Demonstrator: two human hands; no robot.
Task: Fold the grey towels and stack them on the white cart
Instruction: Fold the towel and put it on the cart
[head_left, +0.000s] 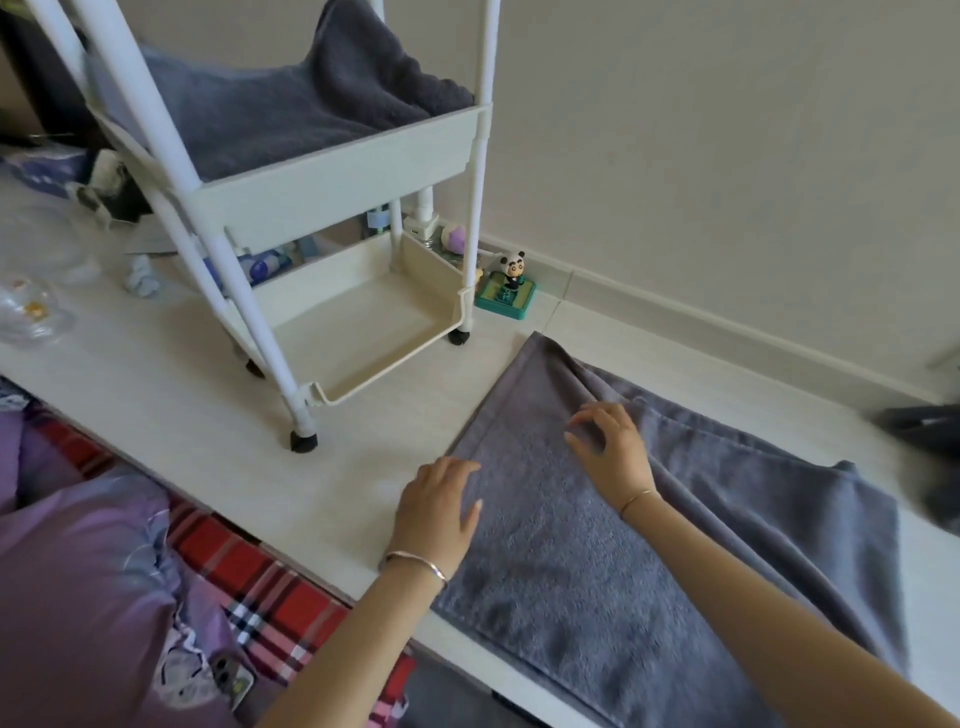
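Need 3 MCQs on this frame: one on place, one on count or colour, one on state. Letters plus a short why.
1. Where does the panda figurine stand?
A. on the floor by the wall, beside the white cart
B. in the cart's upper tray
C. on the grey towel

2. How many wrists wear a bracelet?
A. none
B. one
C. two

3. How is the grey towel on the floor?
A. rolled into a tube
B. lying mostly flat, rumpled along its far side
C. hanging from the cart

Key:
1 A, it sits on its green base next to the cart's corner post.
2 C, a band shows behind the left hand and the right hand.
3 B, the near part is flat and folds bunch beyond the right hand.
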